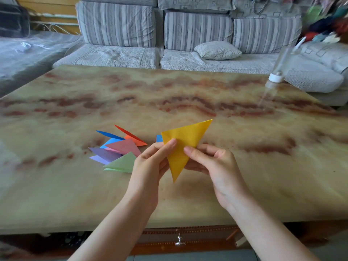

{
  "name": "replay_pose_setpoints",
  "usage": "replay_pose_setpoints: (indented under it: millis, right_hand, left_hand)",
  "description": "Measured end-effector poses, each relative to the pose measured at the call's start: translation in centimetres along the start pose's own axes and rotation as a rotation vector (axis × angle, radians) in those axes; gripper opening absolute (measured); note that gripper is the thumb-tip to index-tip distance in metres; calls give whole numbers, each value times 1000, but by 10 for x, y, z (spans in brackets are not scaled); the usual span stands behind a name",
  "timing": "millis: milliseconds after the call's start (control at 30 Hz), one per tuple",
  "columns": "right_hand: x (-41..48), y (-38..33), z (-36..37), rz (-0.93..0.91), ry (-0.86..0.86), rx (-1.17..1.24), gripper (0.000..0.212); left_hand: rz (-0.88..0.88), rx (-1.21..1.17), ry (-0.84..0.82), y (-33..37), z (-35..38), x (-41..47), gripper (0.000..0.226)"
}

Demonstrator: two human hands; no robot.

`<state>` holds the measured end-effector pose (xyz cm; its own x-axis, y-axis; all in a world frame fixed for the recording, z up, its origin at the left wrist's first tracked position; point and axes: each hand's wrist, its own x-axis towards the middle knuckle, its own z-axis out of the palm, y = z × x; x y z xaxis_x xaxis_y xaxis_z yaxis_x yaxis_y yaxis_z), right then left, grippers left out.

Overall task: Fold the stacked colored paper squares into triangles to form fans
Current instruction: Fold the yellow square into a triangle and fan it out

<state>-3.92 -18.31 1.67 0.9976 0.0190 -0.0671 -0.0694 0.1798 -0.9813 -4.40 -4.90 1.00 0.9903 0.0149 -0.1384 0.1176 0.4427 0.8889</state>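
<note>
1. A marbled tan table [188, 87] fills our view, with a striped grey sofa [116, 27] behind it.
2. Our left hand [148, 166] and right hand [214, 164] each pinch a yellow paper triangle [185, 140], thumbs on its near face, and hold it off the table between them with its long tip pointing toward us.
3. Just left of it, folded triangles lie overlapping in a fan on the table: orange [134, 138], blue [111, 140], pink [125, 146], purple [102, 154] and green [123, 163].
4. A blue paper corner [159, 138] shows behind the yellow triangle's left edge.

Head camera, facing forward-down, near table [188, 91].
</note>
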Motion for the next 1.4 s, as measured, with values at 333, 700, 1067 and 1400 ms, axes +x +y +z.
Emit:
replay_pose_setpoints:
  millis: [333, 700, 1067, 1400]
  right_hand:
    - [3, 2, -2, -4, 7, -4, 14]
    - [4, -8, -13, -42, -172, -288, 6]
    - [3, -11, -17, 25, -209, -283, 12]
    - [1, -9, -17, -1, -250, -348, 13]
  left_hand:
    - [66, 150, -14, 4, -3, 6, 11]
    - [176, 600, -117, 19, -12, 14, 14]
    - [261, 600, -60, 7, -8, 9, 55]
    - [116, 635, -85, 13, -12, 12, 24]
